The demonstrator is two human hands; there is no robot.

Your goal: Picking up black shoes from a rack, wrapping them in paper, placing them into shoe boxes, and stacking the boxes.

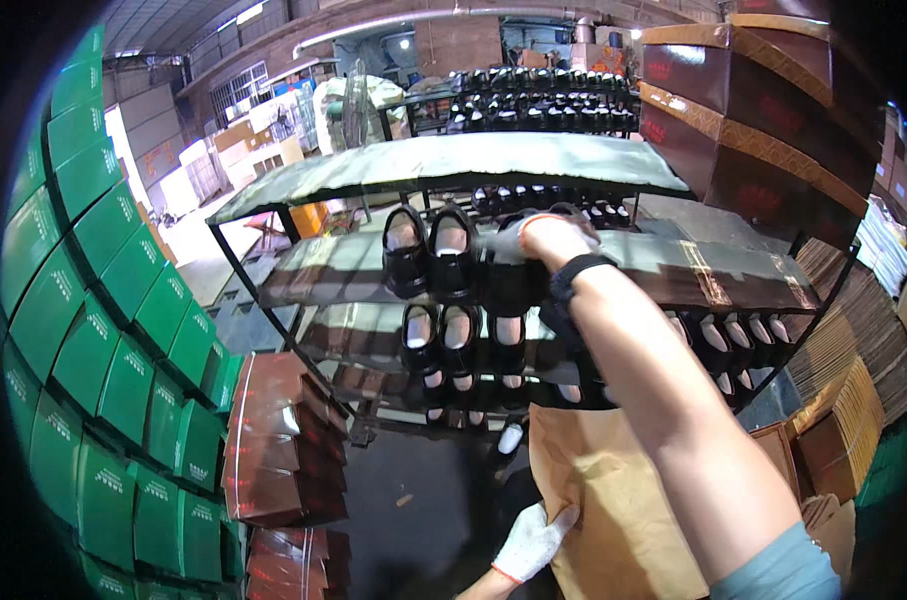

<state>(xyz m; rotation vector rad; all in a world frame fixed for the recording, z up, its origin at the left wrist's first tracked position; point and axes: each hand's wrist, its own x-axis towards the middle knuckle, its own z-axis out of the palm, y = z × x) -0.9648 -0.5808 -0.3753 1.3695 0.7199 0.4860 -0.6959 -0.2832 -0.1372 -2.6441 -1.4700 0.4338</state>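
Observation:
My left hand (536, 541), in a white knitted glove, is closed on the left edge of a large brown paper sheet (624, 500) below the rack. My right arm stretches forward to the shelf, a dark band on its wrist. The gloved right hand (549, 236) is over black shoes (509, 285) on the upper shelf, touching or nearly touching them. Its fingers are blurred and partly hidden among the shoes. Just left of it stands a pair of black shoes (429, 255) with pale insoles. More black shoes (442, 335) line the shelf below.
The metal rack (454, 165) spans the view ahead. Stacked green boxes (104, 370) rise at the left, with reddish-brown boxes (284, 440) beside them. Dark brown cartons (744, 110) tower at the right, above flattened cardboard (834, 420). Another rack of shoes (544, 100) stands behind.

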